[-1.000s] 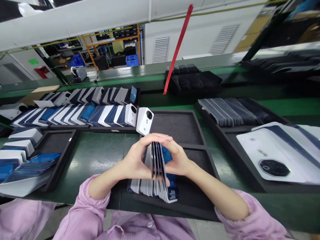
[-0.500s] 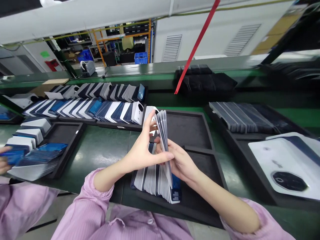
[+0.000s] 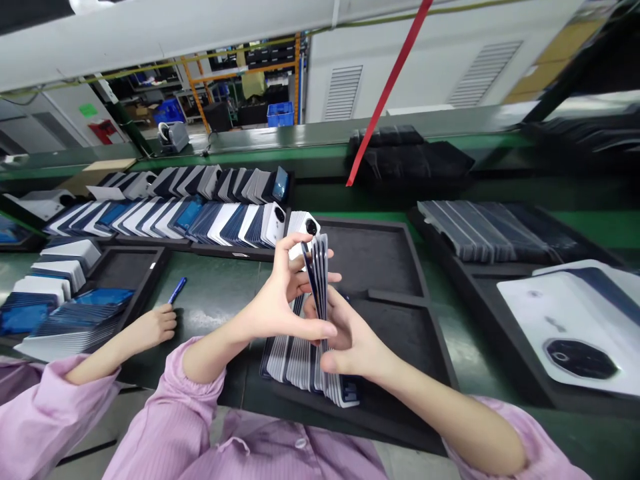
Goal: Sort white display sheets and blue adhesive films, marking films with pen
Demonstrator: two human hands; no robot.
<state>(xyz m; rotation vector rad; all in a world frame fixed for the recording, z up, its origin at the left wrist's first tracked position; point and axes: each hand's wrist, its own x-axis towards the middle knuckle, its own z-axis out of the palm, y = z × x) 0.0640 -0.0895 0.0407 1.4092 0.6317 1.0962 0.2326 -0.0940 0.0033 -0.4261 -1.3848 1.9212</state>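
Note:
A thin sheaf of phone back covers point(image 3: 320, 270) stands nearly upright between my hands, edges toward me, a dark one on its left side. My left hand point(image 3: 277, 303) grips it, thumb across the near edges and fingers at the top and behind. Lower down, my right hand point(image 3: 353, 333) holds the sheaf from the right, its fingertips partly hidden behind the covers. Beneath both hands, a row of white and dark blue covers point(image 3: 295, 367) leans in a black tray point(image 3: 407, 397).
More covers point(image 3: 230, 223) fill trays at the back left. Another black tray point(image 3: 143, 267) is on the left, near a co-worker's hand point(image 3: 153, 327) with a blue pen point(image 3: 177, 291). At right, a tray point(image 3: 505, 347) carries large white covers point(image 3: 560, 327). A red strip point(image 3: 387, 93) hangs overhead.
The sheaf has turned more upright and lowered slightly, with a dark cover now showing on its left. My right thumb has shifted down. The co-worker's hand has moved right, beside a blue pen.

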